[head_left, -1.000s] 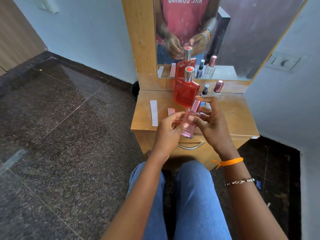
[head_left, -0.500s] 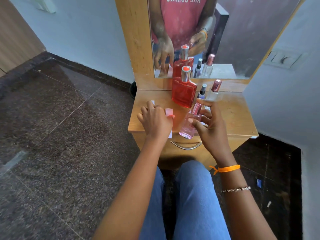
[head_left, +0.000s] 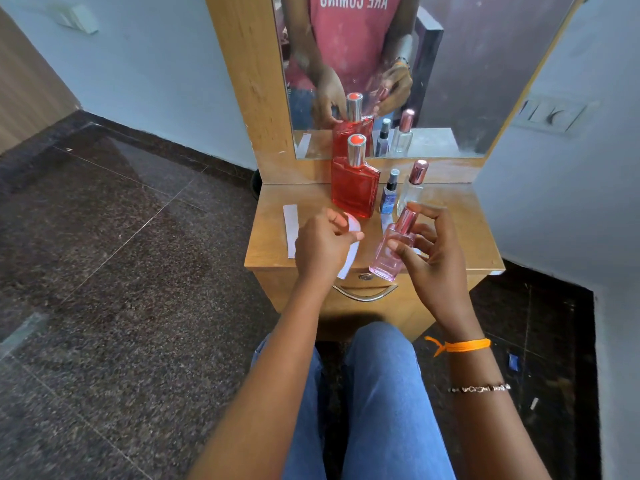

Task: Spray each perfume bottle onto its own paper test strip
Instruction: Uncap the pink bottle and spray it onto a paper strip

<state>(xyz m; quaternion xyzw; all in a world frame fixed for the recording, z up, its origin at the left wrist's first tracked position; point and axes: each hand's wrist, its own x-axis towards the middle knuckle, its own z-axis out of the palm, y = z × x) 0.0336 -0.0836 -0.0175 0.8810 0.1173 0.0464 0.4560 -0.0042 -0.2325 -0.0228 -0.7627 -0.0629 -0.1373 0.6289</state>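
Note:
My right hand [head_left: 427, 249] grips a small pink perfume bottle [head_left: 391, 251] with a rose-gold cap, held tilted above the front edge of the wooden dresser top [head_left: 460, 233]. My left hand [head_left: 320, 249] pinches a white paper test strip [head_left: 350, 256], which bends up at its far end and hangs over the edge. Another white strip [head_left: 291, 230] lies flat to the left. A third strip [head_left: 385, 221] shows behind the pink bottle. At the back stand a large red bottle [head_left: 353, 188], a small blue spray bottle [head_left: 389, 195] and a clear bottle [head_left: 412, 188] with a pink cap.
A mirror [head_left: 450, 64] rises behind the bottles and reflects them and the hands. A drawer with a metal handle [head_left: 363, 294] sits under the top. White walls close in on the right, dark stone floor [head_left: 121, 271] spreads left. My knees in blue jeans [head_left: 374, 393] are below.
My left hand left the pink bottle, went down to the dresser top and picked up the middle strip, whose end now curls upward. My right hand kept the bottle, shifting slightly right.

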